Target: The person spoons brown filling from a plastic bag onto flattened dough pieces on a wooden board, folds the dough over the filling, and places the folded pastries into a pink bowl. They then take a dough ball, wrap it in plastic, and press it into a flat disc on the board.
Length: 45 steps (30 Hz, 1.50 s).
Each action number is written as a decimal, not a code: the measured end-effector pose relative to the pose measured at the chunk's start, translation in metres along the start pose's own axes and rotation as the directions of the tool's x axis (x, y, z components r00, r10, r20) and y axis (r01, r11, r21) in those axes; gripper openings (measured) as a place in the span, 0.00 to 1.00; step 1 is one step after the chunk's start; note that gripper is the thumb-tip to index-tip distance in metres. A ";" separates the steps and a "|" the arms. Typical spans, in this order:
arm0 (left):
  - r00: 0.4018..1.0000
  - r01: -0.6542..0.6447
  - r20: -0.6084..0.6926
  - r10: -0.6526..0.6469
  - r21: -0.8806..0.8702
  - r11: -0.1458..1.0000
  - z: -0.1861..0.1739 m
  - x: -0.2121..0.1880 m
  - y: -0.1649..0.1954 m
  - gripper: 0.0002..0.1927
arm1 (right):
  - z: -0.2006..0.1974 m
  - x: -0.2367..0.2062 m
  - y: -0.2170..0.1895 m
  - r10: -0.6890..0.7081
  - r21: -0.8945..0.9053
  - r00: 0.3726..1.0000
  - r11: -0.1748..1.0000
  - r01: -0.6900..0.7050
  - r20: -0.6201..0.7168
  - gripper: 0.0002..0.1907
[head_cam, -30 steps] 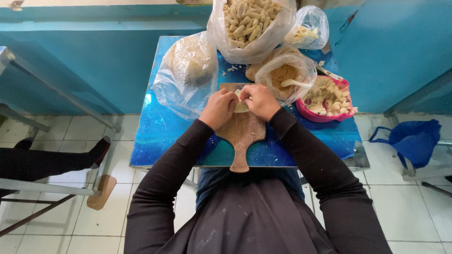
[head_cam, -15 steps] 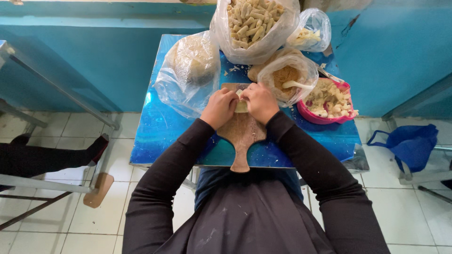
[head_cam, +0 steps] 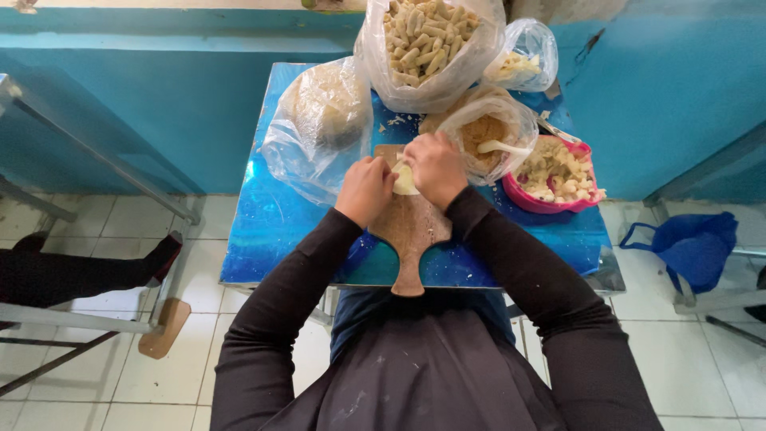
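Blue table bearing wooden board; above board, left hand and right hand pinching pale dough piece — seeming soft, light, tearable; gripping edges best.

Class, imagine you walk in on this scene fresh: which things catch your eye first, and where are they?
Both hands, left hand and right hand, meet over a pale piece of dough on a wooden board at the middle of the blue table. Behind them stands a big clear bag of rolls, with a pink bowl at the right.
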<state>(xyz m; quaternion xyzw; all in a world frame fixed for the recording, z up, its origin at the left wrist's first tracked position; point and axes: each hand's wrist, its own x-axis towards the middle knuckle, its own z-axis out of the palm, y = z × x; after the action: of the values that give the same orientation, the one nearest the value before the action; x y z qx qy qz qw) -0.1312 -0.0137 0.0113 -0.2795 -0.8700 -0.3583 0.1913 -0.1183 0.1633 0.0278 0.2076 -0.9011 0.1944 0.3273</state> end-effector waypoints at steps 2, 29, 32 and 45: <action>1.000 0.004 0.027 -0.005 0.004 1.000 0.000 -0.003 -0.002 0.09 | -0.012 0.009 -0.002 -0.072 0.030 0.991 0.997 0.076 -0.114 0.04; 0.996 0.065 0.062 -0.062 -0.047 0.997 0.011 -0.013 -0.015 0.07 | -0.071 -0.017 0.105 0.332 -0.446 0.914 0.871 -0.203 0.232 0.11; 0.999 0.027 0.032 -0.025 -0.037 0.999 0.014 -0.016 -0.016 0.05 | -0.061 -0.022 0.110 0.360 -0.466 0.907 0.855 -0.228 0.218 0.10; 0.999 0.013 -0.044 -0.014 -0.023 1.000 0.016 -0.023 -0.013 0.07 | -0.058 -0.028 0.101 0.340 -0.566 0.923 0.803 -0.185 0.179 0.09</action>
<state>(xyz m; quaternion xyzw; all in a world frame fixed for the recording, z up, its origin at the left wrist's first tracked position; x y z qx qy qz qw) -0.1243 -0.0177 -0.0186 -0.2680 -0.8631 -0.3757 0.2050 -0.1195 0.2833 0.0285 0.0039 -0.9751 -0.0534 0.2150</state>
